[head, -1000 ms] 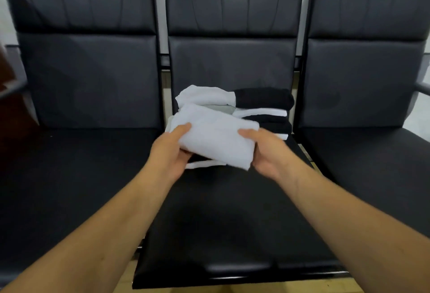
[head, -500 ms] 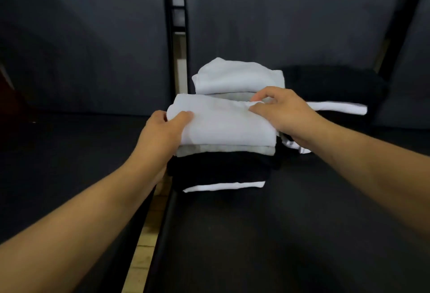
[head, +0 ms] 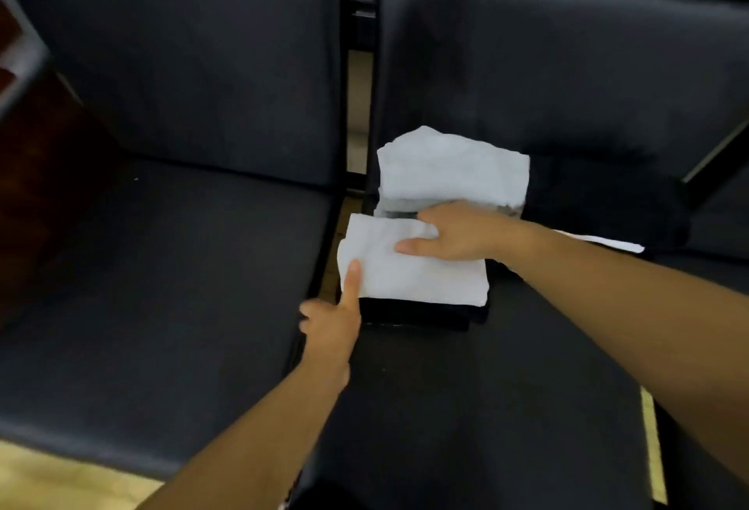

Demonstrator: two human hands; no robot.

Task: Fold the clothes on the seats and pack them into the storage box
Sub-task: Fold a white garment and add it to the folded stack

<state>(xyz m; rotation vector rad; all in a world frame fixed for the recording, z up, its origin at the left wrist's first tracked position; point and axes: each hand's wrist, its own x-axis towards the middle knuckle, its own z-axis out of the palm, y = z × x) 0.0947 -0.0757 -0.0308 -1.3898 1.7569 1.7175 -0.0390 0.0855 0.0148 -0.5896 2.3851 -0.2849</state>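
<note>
Two black padded seats (head: 162,266) fill the view. The white folded garment (head: 413,270) lies on the right-hand one, at its left edge beside the gap between the seats.

Beyond and to the right of that garment sits a dark folded pile (head: 600,201), with a white strip (head: 608,244) showing under it. Directly behind the garment lies a second white folded piece (head: 450,165) on a grey layer. Directly beneath the garment are black folded clothes (head: 417,313), which it tops as a stack.

The garment's long axis runs left to right across the seat, with its left end towards the gap.

The right hand (head: 458,234) lies palm-down on the garment's far half. Its fingers are close together at the far edge and its thumb is straight along the top.

The left hand (head: 330,331) is at the garment's near-left corner. One straight finger touches the left end, and the others are drawn in and hold nothing.
</note>
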